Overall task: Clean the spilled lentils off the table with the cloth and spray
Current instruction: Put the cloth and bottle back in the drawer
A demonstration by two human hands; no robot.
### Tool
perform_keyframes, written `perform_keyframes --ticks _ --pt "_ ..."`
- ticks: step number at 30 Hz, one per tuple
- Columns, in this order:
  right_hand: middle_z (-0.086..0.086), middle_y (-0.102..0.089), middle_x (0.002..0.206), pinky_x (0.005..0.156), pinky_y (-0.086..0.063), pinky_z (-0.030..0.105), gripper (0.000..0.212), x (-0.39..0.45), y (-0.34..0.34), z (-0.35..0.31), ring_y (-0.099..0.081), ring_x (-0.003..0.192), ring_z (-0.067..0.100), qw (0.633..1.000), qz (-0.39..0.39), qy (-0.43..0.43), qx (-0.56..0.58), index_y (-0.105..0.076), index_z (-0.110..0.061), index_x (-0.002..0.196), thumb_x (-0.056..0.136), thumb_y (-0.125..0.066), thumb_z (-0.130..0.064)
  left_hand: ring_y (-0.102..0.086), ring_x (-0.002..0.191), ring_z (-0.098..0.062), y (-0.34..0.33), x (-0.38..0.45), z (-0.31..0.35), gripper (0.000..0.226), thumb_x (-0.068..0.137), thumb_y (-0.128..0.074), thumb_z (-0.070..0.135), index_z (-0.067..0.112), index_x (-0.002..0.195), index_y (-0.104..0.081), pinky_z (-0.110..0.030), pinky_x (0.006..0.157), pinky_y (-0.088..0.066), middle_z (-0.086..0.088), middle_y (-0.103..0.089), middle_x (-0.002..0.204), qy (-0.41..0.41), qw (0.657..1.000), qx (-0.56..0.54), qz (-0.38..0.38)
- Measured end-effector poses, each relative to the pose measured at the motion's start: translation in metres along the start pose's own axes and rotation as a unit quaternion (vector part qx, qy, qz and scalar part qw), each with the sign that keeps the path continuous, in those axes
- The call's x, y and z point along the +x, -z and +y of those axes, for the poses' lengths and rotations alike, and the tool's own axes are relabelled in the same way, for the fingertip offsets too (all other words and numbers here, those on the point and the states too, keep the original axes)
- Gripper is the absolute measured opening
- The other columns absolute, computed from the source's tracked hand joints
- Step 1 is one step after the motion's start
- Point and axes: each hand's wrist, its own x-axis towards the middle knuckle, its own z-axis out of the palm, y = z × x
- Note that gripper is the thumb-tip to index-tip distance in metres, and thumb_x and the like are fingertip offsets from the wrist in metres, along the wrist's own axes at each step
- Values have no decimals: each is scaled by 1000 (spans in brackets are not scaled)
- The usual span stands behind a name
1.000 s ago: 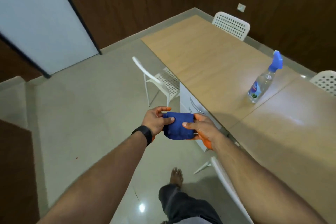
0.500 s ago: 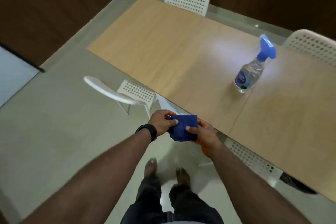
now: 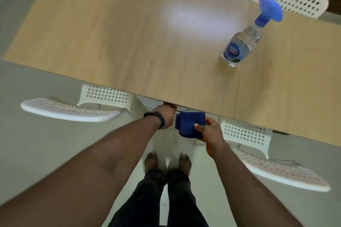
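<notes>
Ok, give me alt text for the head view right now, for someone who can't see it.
Looking down, the right hand grips a folded blue cloth just below the near edge of a wooden table, while the left hand reaches under that edge. A spray bottle stands upright on the table, far right; white chairs flank the person.

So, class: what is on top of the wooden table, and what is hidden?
Only a clear spray bottle with a blue trigger head stands upright on the table. No lentils show on it. The left hand reaches under its near edge, fingers hidden.
</notes>
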Motion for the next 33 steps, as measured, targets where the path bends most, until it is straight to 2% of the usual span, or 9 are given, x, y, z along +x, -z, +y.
perform_keyframes --ticks 4,10,14,18,20,22,25,29,33 --pt "7 -70 117 71 -57 31 33 -3 0 10 -68 102 22 1000 22 -1 21 -62 -10 125 95 -66 3 -45 137 -30 -11 6 -5 57 89 -56 14 11 146 -49 -41 113 -42 -11 -52 148 -34 994 105 2" --pt "10 -72 118 72 -59 32 35 -9 1 14 -69 106 28 999 27 15 42 -65 -11 125 93 -68 3 -32 147 -27 -16 -5 -1 68 90 -58 14 12 155 -38 -43 112 -41 -8 -42 157 -27 993 118 -9" --pt "8 -73 118 75 -60 33 37 -22 5 12 -70 106 26 998 22 36 50 -66 -11 127 92 -71 1 -40 143 -27 -21 -29 3 61 92 -55 12 16 152 -44 -45 111 -44 -8 -50 151 -11 995 95 -37" --pt "8 -73 115 72 -59 31 40 -29 9 10 -71 104 25 998 8 51 28 -66 -12 127 90 -73 1 -59 125 -29 -31 -59 8 51 95 -53 11 19 145 -54 -43 103 -53 -10 -61 139 10 998 47 -51" --pt "8 -72 116 75 -60 33 39 -33 11 12 -70 105 25 998 2 59 16 -66 -12 126 91 -73 1 -64 117 -28 -35 -76 11 45 97 -53 14 23 140 -61 -42 99 -55 -7 -67 132 14 1000 26 -12" --pt "8 -72 116 82 -62 38 37 -33 15 12 -70 106 25 998 2 65 6 -66 -13 125 92 -72 1 -66 110 -27 -32 -88 14 39 99 -54 18 26 135 -66 -39 94 -56 -4 -71 123 7 996 14 82" --pt "8 -71 117 90 -61 41 37 -27 20 12 -69 107 24 997 6 81 -16 -66 -14 126 92 -70 2 -58 120 -24 -22 -91 15 38 99 -61 22 25 136 -63 -39 98 -52 0 -64 128 -13 984 -8 176" --pt "4 -70 117 78 -56 28 38 -17 21 15 -67 106 21 991 2 113 -78 -65 -17 124 93 -65 6 -62 118 -22 -22 -86 6 48 90 -77 32 33 137 -64 -37 101 -53 2 -66 131 41 996 -38 76" --pt "2 -68 111 77 -51 27 39 -3 19 16 -64 101 19 958 -6 160 -238 -64 -19 121 91 -59 5 -67 104 -19 -32 -86 -3 49 80 -88 38 35 126 -72 -38 96 -56 3 -72 120 63 995 -53 64"
